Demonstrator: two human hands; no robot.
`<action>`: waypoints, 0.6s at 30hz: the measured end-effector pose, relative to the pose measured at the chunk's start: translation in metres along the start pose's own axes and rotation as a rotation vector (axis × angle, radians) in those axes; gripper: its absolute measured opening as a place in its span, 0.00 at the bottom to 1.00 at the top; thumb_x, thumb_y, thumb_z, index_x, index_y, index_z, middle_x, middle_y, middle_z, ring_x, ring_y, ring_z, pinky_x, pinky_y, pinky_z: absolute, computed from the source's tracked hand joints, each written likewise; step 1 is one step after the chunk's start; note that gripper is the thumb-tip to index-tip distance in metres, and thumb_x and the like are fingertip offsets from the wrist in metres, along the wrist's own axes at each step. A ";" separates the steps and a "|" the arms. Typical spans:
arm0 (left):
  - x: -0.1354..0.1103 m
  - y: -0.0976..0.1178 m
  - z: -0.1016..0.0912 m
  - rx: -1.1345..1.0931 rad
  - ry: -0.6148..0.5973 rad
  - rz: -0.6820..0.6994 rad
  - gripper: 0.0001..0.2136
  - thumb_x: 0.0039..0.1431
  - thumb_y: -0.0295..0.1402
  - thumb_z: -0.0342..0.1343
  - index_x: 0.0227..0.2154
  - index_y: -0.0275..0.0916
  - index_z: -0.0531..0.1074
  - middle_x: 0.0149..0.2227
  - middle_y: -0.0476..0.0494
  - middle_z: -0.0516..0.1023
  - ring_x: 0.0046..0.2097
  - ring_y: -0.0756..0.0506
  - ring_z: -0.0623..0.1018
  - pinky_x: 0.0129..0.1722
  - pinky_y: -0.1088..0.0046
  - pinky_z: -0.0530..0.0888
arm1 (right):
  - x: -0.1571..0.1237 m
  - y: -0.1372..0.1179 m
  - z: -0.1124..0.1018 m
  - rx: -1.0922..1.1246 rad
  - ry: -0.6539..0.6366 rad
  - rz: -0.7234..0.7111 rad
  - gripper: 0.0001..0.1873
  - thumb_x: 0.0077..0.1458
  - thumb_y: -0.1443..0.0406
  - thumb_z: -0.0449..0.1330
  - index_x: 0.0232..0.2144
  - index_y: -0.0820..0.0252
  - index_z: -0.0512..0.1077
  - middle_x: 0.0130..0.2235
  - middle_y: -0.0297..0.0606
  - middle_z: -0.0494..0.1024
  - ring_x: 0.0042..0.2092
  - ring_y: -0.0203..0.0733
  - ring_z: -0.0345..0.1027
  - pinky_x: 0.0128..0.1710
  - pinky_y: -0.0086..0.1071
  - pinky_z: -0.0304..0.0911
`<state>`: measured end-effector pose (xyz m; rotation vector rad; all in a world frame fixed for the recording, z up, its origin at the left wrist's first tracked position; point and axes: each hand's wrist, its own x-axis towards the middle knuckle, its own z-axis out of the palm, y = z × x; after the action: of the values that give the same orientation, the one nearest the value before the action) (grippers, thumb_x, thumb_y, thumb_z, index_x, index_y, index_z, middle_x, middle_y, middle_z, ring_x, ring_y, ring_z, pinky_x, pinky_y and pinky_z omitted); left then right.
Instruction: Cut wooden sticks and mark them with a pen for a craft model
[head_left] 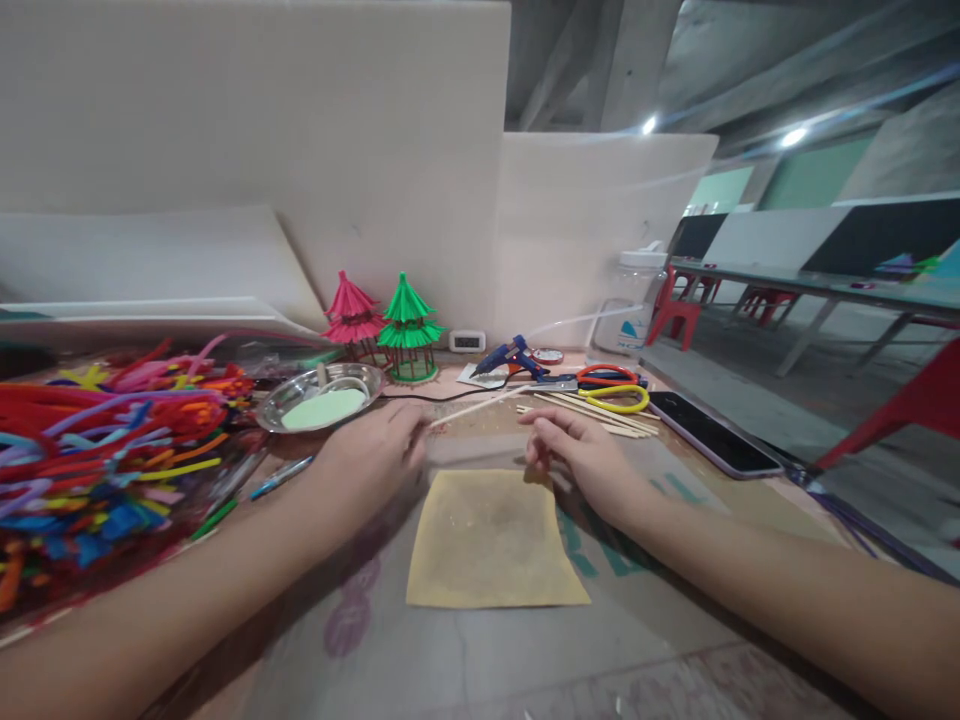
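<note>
- Two hands recorded, both forearms entering from the bottom edge and converging over the table (525, 665).
- One wooden stick (480, 406): thin, straight, pale. It lies slanted up to the right above the table, between the two hands, with its near end at the left hand's fingertips.
- One tan sheet (491, 540): flat, roughly square, matt, with a darker smudged centre. It lies on the table just below both hands.
- Left hand (375, 450): seen back up, fingers closed together on the near end of the wooden stick.
- Right hand (577, 455): palm turned inward and fingers curled. It rests just above the sheet's upper right corner. Whether anything is pinched cannot be told.
- Two paper pagoda models noted at the back wall, one pink (351, 320) and one green (409, 330), pleated roofs, side by side.
- One round metal dish (352, 378), shiny, holding a pale green layer.
- One blue glue gun (510, 358); scissors (611, 385) with red and yellow loops beside it.
- A bundle of loose sticks (592, 410), not countable.
- One dark phone (712, 435), flat, at right.
- A heap of fuzzy pipe cleaners (97, 450), many colours, at left.
</note>
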<state>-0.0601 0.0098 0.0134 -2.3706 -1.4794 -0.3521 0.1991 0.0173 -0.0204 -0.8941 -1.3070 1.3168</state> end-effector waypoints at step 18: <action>-0.022 0.051 -0.013 -0.713 0.125 0.238 0.07 0.66 0.33 0.56 0.33 0.42 0.77 0.30 0.51 0.79 0.36 0.48 0.75 0.39 0.70 0.67 | -0.007 -0.006 0.005 0.355 -0.055 0.168 0.15 0.59 0.57 0.64 0.27 0.62 0.73 0.20 0.35 0.75 0.23 0.35 0.68 0.25 0.27 0.65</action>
<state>-0.0242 -0.0341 0.0096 -2.9409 -1.1086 -1.0926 0.1962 0.0087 -0.0153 -0.7328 -1.0102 1.6530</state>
